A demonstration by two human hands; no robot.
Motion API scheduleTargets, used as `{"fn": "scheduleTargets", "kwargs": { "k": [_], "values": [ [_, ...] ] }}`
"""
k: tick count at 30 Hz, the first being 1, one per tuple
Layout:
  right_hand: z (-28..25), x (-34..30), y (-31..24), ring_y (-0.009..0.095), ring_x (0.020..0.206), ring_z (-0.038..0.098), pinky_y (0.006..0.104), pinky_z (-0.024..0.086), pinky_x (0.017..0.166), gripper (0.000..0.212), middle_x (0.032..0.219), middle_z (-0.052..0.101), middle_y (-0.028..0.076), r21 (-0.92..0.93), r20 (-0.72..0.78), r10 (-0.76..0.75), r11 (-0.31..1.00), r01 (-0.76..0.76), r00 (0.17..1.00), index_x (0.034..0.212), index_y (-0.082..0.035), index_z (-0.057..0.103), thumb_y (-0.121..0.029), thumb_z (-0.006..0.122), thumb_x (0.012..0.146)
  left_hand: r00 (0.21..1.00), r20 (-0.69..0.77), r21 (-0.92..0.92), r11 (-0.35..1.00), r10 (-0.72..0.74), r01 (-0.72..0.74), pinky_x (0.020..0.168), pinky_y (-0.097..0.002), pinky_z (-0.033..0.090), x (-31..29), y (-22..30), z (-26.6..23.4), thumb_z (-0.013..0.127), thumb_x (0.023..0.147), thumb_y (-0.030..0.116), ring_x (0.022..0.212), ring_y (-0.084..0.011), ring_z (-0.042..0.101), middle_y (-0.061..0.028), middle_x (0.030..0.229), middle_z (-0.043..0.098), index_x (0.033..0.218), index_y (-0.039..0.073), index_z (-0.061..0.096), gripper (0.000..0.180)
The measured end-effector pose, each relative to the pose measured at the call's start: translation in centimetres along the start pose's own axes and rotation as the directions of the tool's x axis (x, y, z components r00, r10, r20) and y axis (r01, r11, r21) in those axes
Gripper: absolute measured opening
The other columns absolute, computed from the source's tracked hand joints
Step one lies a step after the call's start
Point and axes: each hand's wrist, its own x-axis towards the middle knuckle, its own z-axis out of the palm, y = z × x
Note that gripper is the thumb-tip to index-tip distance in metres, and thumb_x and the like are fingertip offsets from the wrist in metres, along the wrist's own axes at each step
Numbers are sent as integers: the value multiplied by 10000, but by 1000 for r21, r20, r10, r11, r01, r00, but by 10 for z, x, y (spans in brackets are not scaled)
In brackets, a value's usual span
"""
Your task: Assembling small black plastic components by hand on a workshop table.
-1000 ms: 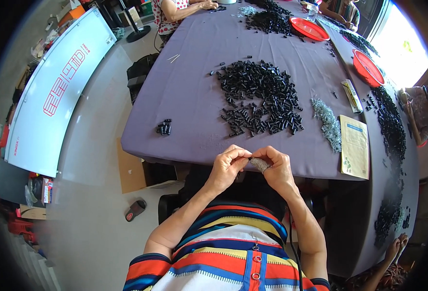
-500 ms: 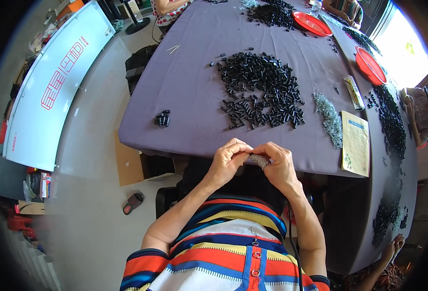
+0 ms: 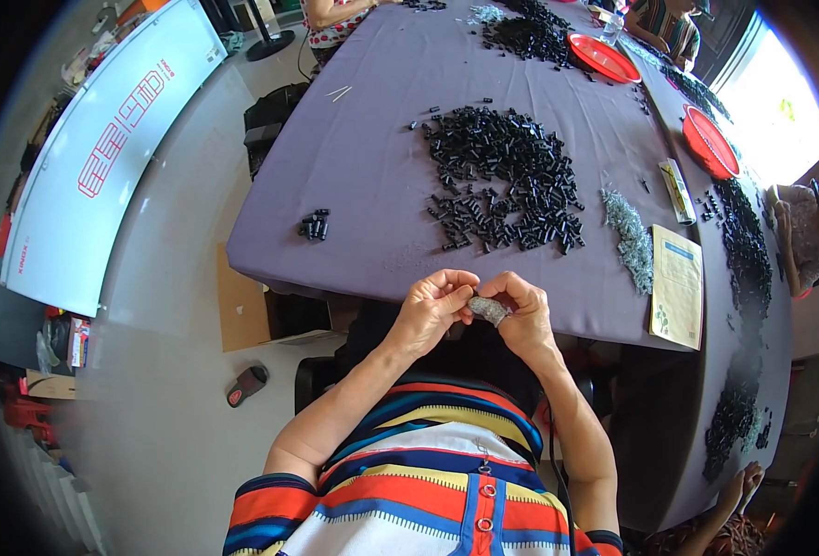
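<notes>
Just off the table's near edge, my left hand point(image 3: 430, 313) and my right hand point(image 3: 526, 320) meet with fingertips almost touching. Thumb and forefinger of my left hand are pinched together; a tiny dark bit shows at their tips, too small to name. My right hand is closed round a grey, speckled lump point(image 3: 490, 310), its kind unclear. Beyond both hands lies a large pile of short black cylinders point(image 3: 507, 176) on the purple-grey tablecloth point(image 3: 354, 176). A small group of black cylinders point(image 3: 314, 225) sits apart to the left.
Right of the pile are small clear pieces point(image 3: 628, 239), a tan envelope point(image 3: 676, 285) and a yellow-white packet point(image 3: 677, 191). Red trays point(image 3: 604, 57) and more black piles lie farther off. Other people sit around the table. An open cardboard box point(image 3: 242, 296) stands below its left edge.
Both hands have shifted slightly left and stay together. The grey lump has turned a little and shows more from the right hand. The view has moved slightly; the piles look unchanged.
</notes>
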Motion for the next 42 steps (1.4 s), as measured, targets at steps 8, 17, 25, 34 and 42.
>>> {"fn": "scheduleTargets", "kwargs": {
  "k": [8, 17, 25, 34, 42],
  "values": [
    [0, 38, -18, 325, 808, 591, 346, 488, 719, 283, 880, 621, 114, -370, 95, -242, 892, 260, 966, 905, -15, 631, 95, 587, 648, 983, -177, -229, 969, 49, -89, 636, -253, 439, 4, 18, -5, 609, 901, 113, 662, -106, 523, -16, 773, 578, 946, 55, 629, 75],
    [21, 79, 11, 243, 785, 519, 347, 449, 731, 174, 846, 588, 53, -669, 377, -441, 478, 569, 815, 864, -61, 636, -38, 575, 703, 983, -180, -367, 926, 22, -88, 627, -253, 423, 8, 28, -23, 635, 887, 153, 668, -112, 508, -19, 779, 579, 924, 60, 630, 100],
    [19, 83, 1, 336, 892, 572, 388, 486, 767, 447, 939, 557, 138, -592, 252, -360, 676, 438, 898, 1028, -12, 610, 141, 518, 619, 987, -162, -383, 920, 20, -82, 629, -249, 409, 7, 25, -28, 613, 902, 171, 668, -111, 488, -27, 814, 567, 933, 80, 615, 96],
    [16, 45, 1, 174, 808, 635, 276, 494, 729, 273, 873, 643, 79, -105, -18, -34, 994, 32, 999, 956, -10, 632, 137, 583, 731, 985, -169, -306, 949, 26, -78, 639, -249, 428, 8, 22, -20, 623, 892, 141, 673, -107, 523, -28, 821, 606, 945, 72, 637, 88],
    [13, 26, -21, 83, 838, 616, 229, 492, 734, 213, 860, 671, 32, 105, -137, -9, 994, 23, 990, 929, -5, 636, 125, 631, 760, 984, -179, -247, 969, -23, -22, 668, -250, 483, 19, 32, 3, 628, 883, 80, 685, -103, 559, -13, 802, 607, 966, 62, 636, 85]
  ]
}}
